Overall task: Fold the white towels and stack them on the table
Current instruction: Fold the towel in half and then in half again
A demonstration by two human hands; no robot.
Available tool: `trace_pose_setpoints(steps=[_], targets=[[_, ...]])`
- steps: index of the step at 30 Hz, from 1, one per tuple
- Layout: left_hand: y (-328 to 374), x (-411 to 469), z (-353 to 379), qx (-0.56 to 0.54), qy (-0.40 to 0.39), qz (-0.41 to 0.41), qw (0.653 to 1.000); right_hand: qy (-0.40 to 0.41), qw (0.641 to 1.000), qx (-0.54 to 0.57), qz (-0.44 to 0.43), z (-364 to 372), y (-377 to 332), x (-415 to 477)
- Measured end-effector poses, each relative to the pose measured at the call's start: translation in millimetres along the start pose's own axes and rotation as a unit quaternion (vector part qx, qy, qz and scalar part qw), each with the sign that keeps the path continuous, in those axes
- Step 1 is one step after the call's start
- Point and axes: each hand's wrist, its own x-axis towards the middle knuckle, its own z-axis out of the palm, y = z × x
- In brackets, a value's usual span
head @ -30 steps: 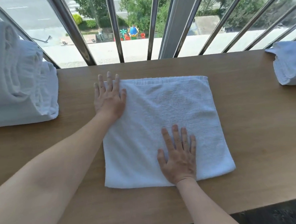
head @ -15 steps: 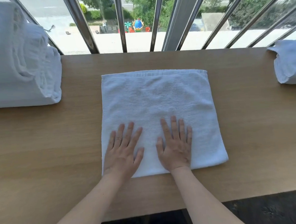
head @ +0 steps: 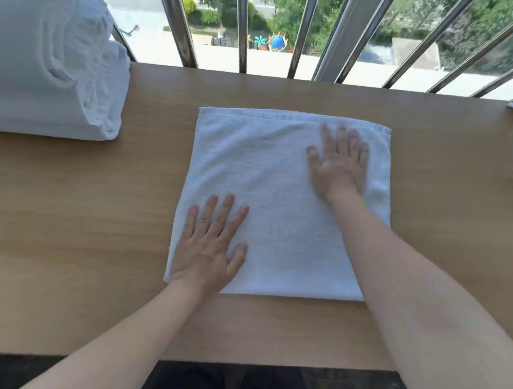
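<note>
Plain white terry on the folded towel [head: 282,198] under both flat palms, no print. Same white on the stacked towels [head: 40,69] far left of the palms. Light tan wood grain across the table [head: 71,223]. Silvery grey on the window bars [head: 179,24] beyond the fingertips.

towel [head: 279,199] mid-table [head: 70,220], stack [head: 40,69] far left

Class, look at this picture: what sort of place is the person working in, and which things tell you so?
Probably an upper-floor room, perhaps a hotel or laundry area: a wooden table set against a barred window looking down on a street, with a stack of folded white towels.
</note>
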Motion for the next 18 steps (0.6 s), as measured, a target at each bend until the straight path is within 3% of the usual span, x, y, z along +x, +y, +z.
trace_pose_setpoints(steps=[3, 6, 8, 10, 11, 13, 16, 18], targets=[[0.2, -0.2, 1.1, -0.002, -0.004, 0.002, 1.0, 0.007, 0.996, 0.03, 0.087, -17.6, 20.0, -0.2], [1.0, 0.6, 2.6, -0.002, -0.008, 0.001, 1.0, 0.062, 0.995, 0.075, -0.022, -3.6, -22.0, -63.0], [0.1, 1.4, 2.1, -0.003, -0.012, 0.002, 1.0, 0.036, 0.985, 0.067, -0.153, 20.1, -50.4, -124.6], [-0.6, 1.3, 3.2, -0.011, -0.01, 0.002, 1.0, 0.004, 0.981, 0.015, -0.193, 39.9, -43.0, -166.3], [-0.9, 1.3, 3.4, -0.012, -0.009, 0.004, 1.0, 0.004, 0.986, 0.002, -0.168, 43.8, -24.5, -169.0], [-0.5, 1.1, 3.7, -0.01, -0.013, 0.006, 1.0, 0.012, 0.999, -0.003, -0.034, 40.4, 20.2, -162.2], [0.0, 0.1, 4.1, 0.0, -0.025, -0.004, 1.0, 0.017, 0.986, 0.038, 0.159, 30.1, 51.8, -155.7], [2.6, -1.2, 3.5, -0.003, -0.023, 0.0, 1.0, 0.04, 0.991, 0.058, 0.11, 30.9, 21.2, -166.1]])
